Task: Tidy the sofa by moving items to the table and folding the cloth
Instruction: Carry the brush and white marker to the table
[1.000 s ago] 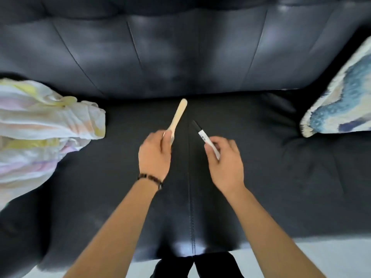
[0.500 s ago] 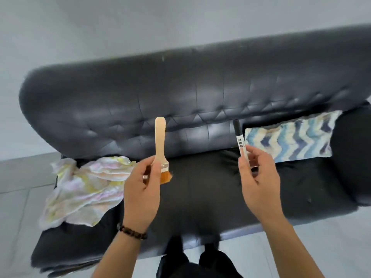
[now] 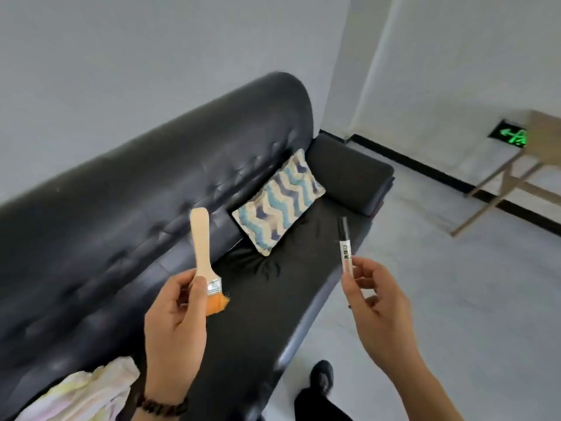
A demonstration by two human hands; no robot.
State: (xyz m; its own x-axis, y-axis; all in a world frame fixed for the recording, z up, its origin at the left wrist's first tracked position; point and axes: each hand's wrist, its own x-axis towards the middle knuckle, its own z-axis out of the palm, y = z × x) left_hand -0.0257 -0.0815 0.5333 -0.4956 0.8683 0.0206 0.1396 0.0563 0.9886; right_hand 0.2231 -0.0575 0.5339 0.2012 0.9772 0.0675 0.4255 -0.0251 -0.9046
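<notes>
My left hand (image 3: pixel 176 326) is shut on a paintbrush (image 3: pixel 202 250) with a pale wooden handle pointing up and orange bristles pointing down. My right hand (image 3: pixel 379 308) pinches a black-and-white marker pen (image 3: pixel 345 249) held upright. Both hands hover above the seat of the black leather sofa (image 3: pixel 127 214). A crumpled pastel cloth (image 3: pixel 85 393) lies on the sofa at the lower left, partly cut off by the frame. A wooden table (image 3: pixel 516 177) stands at the far right, only its legs and an edge showing.
A blue-and-cream wavy-patterned cushion (image 3: pixel 279 202) leans against the sofa back near the right armrest (image 3: pixel 349 174). Grey floor (image 3: pixel 455 299) stretches between the sofa and the table. A green exit sign (image 3: pixel 508 136) glows low on the wall. My shoe (image 3: pixel 321 378) shows below.
The view has swung right and away from the sofa, bringing the armrest, floor and table into sight. Both hands, still holding the brush and pen, have lifted clear of the seat.
</notes>
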